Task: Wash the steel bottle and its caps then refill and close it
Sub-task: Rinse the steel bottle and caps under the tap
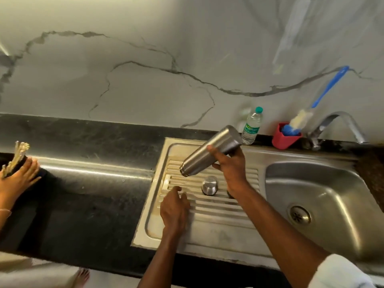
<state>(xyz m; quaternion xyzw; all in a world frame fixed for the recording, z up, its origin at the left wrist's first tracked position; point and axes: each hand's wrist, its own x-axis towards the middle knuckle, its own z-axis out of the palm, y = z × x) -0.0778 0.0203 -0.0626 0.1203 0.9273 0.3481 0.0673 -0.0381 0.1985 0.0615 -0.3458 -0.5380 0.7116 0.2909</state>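
Holding the steel bottle (209,151) mouth-down in your right hand (230,165), left hand (175,208) spread empty beside the cap (209,185); likely draining, refill next.

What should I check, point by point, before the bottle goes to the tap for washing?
1. Steel bottle gripped firmly by right hand: ok, fingers wrap its body.
2. Bottle open: cannot tell, the mouth end points down-left and is blurred.
3. Steel cap off and safe: ok, it stands on the drainboard.
4. Left hand free: ok, it holds nothing.
5. Bottle brush available: ok, in the red holder beside the tap.
6. Sink basin free of items: ok.
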